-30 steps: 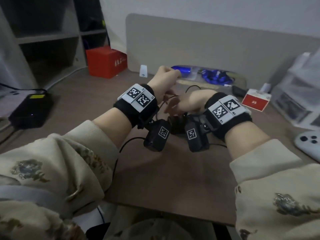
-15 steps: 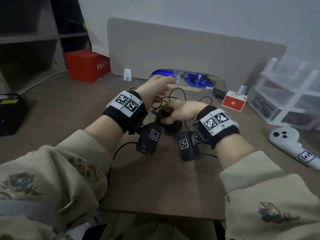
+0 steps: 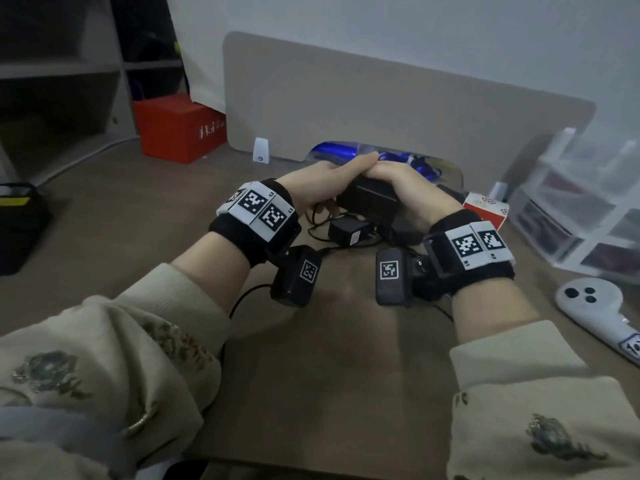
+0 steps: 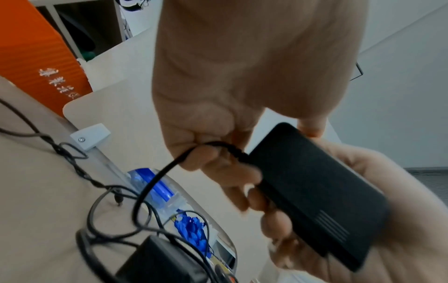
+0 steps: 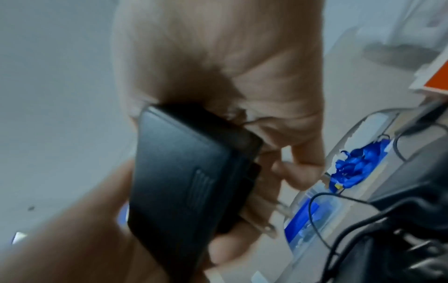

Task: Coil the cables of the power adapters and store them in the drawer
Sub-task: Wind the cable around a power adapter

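The desk [image 3: 311,375] has bare surface between the adapter [image 3: 369,199] and its near edge. Right of the adapter stand clear drawers [image 3: 571,216]; left of it, a red box [image 3: 176,129] with white writing too blurred to read. Both hands [image 3: 322,185] [image 3: 412,192] grip the adapter above the desk; the left also pinches its cable [image 4: 155,180]. A second adapter [image 3: 346,230] lies just under it among loose cable.

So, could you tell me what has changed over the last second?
Both hands have lifted a black adapter off the desk; before, they worked low among the cables. The right hand cups its body and the left hand pinches its cable. The smaller adapter and loose cables remain on the desk.
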{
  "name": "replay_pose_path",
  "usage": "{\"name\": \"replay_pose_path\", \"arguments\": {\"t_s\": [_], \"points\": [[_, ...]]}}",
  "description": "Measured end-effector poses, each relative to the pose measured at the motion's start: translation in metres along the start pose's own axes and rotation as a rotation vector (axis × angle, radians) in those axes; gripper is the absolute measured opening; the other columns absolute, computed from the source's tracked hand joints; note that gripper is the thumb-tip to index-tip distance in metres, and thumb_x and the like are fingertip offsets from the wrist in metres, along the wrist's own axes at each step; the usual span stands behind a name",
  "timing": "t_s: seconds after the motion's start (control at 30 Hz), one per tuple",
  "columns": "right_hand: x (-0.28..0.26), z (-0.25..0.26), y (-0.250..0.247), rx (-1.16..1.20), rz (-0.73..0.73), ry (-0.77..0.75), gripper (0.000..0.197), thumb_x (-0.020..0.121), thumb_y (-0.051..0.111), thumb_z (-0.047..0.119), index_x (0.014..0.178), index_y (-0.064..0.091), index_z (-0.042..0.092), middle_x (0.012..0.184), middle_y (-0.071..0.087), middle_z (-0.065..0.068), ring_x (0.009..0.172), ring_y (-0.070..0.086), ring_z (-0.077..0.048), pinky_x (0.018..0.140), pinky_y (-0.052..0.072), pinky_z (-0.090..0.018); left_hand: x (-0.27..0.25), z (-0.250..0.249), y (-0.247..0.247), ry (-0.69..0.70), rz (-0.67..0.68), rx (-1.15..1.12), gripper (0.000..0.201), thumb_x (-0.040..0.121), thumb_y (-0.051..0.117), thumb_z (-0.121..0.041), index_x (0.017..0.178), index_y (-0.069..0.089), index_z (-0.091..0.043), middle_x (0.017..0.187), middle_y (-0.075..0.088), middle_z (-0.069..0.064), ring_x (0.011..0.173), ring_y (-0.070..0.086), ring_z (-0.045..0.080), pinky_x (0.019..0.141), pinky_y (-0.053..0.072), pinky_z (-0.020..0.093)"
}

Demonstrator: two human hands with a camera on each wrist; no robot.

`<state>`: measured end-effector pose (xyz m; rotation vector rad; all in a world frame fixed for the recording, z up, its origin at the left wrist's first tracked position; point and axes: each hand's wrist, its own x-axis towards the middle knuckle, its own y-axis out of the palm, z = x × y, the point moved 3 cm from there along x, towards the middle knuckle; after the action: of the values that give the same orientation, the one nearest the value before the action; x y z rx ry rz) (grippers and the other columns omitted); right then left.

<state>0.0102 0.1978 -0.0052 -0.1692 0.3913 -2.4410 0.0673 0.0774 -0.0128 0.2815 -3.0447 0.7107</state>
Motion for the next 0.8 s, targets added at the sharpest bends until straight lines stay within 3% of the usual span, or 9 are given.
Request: {"name": "replay_pose_path", "arguments": {"t_s": [0.1,0.17,0.27,0.33,0.4,0.5,0.6,0.73,0.8], "points": [[0.014,0.000,0.001,0.022,-0.035,0.095,0.031,0.091,0.055,0.024,0.110,0.067,0.002,0.107,0.070,-0.025,0.099,0.069,-0.040,0.094,0.053,-0.053,0.006,0.007,-0.007,-0.114,0.111,0.063,0.063,0.092,0.036,-0.071,0.094,0.064,-0.015,0.066,0.063,0.002,0.045,0.037,0.011,0.044,0.027,0.021],[0.021,0.002,0.004,0.021,-0.040,0.114,0.029,0.090,0.056,0.026,0.106,0.069,0.006,0.103,0.072,-0.019,0.097,0.070,-0.035,0.093,0.054,-0.050,0.007,0.010,-0.015,-0.145,0.127,0.068,0.064,0.090,0.038,-0.074,0.095,0.062,-0.015,0.063,0.059,0.001,0.041,0.030,0.009,0.040,0.023,0.018],[0.028,0.004,0.008,0.121,-0.080,0.134,0.024,0.095,0.051,0.032,0.091,0.064,0.013,0.097,0.070,-0.012,0.088,0.069,-0.025,0.074,0.059,-0.034,0.008,0.013,-0.026,-0.148,0.164,0.062,0.067,0.088,0.038,-0.076,0.100,0.062,-0.015,0.063,0.054,-0.002,0.043,0.025,0.008,0.041,0.018,0.018],[0.033,0.004,0.010,0.163,-0.123,0.112,0.035,0.101,0.040,0.039,0.086,0.061,0.015,0.091,0.069,-0.011,0.082,0.068,-0.022,0.068,0.057,-0.031,0.009,0.016,-0.031,-0.133,0.181,0.027,0.063,0.089,0.039,-0.073,0.097,0.062,-0.015,0.065,0.053,-0.002,0.044,0.025,0.007,0.043,0.016,0.021],[0.034,0.004,0.014,0.191,-0.158,0.079,0.048,0.103,0.029,0.049,0.087,0.061,0.017,0.084,0.068,-0.008,0.075,0.066,-0.018,0.056,0.050,-0.025,0.011,0.020,-0.034,-0.124,0.181,-0.098,0.058,0.092,0.039,-0.069,0.093,0.060,-0.015,0.063,0.049,-0.001,0.041,0.023,0.006,0.044,0.012,0.021],[0.040,-0.002,0.017,0.233,-0.133,0.022,0.060,0.101,0.020,0.058,0.097,0.064,0.018,0.092,0.071,-0.007,0.070,0.063,-0.019,0.042,0.032,-0.021,0.012,0.021,-0.037,-0.120,0.164,-0.425,0.055,0.094,0.035,-0.067,0.091,0.056,-0.017,0.058,0.042,-0.002,0.039,0.020,0.006,0.044,0.009,0.021],[0.042,-0.007,0.021,0.139,-0.042,-0.044,0.068,0.102,0.013,0.058,0.103,0.065,0.014,0.093,0.071,-0.007,0.071,0.064,-0.016,0.055,0.032,-0.024,0.011,0.015,-0.041,-0.058,0.142,-0.661,0.059,0.093,0.031,-0.070,0.083,0.057,-0.018,0.059,0.038,-0.003,0.038,0.019,0.007,0.042,0.010,0.020],[0.036,-0.008,0.043,0.112,0.147,-0.159,0.069,0.101,0.000,0.053,0.108,0.062,0.024,0.103,0.072,0.001,0.097,0.069,-0.021,0.099,0.042,-0.045,0.007,0.004,-0.039,0.035,0.096,-0.853,0.063,0.094,0.029,-0.071,0.084,0.053,-0.015,0.064,0.044,-0.001,0.040,0.026,0.008,0.043,0.022,0.018],[0.033,-0.007,0.051,0.089,0.232,-0.188,0.062,0.102,0.001,0.052,0.105,0.060,0.030,0.109,0.067,-0.003,0.084,0.071,-0.025,0.105,0.042,-0.047,0.008,0.003,-0.041,0.072,0.016,-0.869,0.061,0.094,0.030,-0.071,0.085,0.053,-0.016,0.066,0.045,-0.001,0.044,0.027,0.009,0.048,0.024,0.019]]}}
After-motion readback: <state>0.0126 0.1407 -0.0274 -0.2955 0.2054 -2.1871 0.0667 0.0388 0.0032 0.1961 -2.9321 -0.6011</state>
